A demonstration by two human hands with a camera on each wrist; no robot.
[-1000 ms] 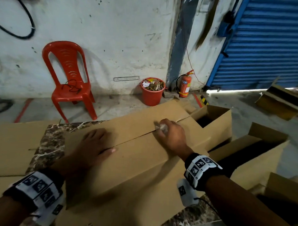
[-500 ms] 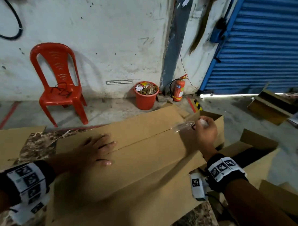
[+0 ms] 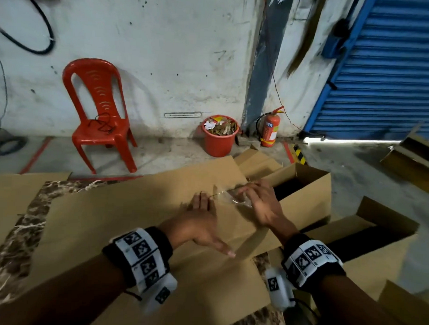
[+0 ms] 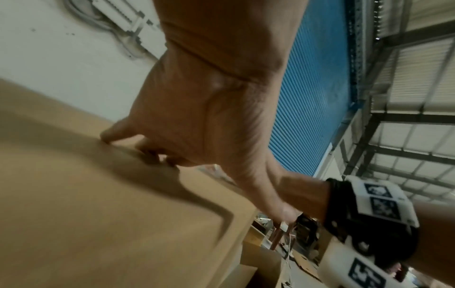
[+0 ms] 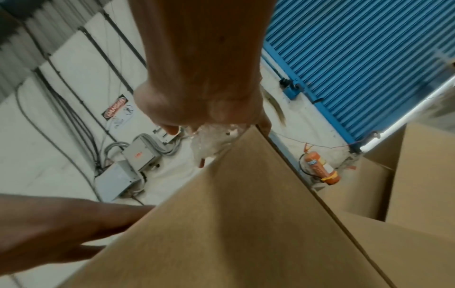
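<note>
A flattened brown cardboard box (image 3: 133, 222) lies on the marble table (image 3: 24, 228). My left hand (image 3: 202, 210) presses on it with straight fingers and the thumb spread, just left of the seam's far end. In the left wrist view its fingertips (image 4: 138, 144) bear down on the cardboard (image 4: 98, 214). Right beside it, my right hand (image 3: 253, 200) pinches a crumpled strip of clear tape (image 3: 229, 197) at the box's far right edge. The right wrist view shows the tape (image 5: 211, 142) bunched under the curled fingers of that hand (image 5: 202, 87), at the box corner (image 5: 246, 214).
Open cardboard boxes (image 3: 312, 187) (image 3: 381, 231) stand on the floor to the right of the table, another (image 3: 415, 159) further off. A red chair (image 3: 101, 114), a red bucket (image 3: 219, 135) of scraps and a fire extinguisher (image 3: 269, 127) line the wall. A blue shutter (image 3: 394, 71) is at right.
My right hand pulled the tape along the seam to the right, then came back a little. The left hand slid right along the box and now lies next to the right hand.
</note>
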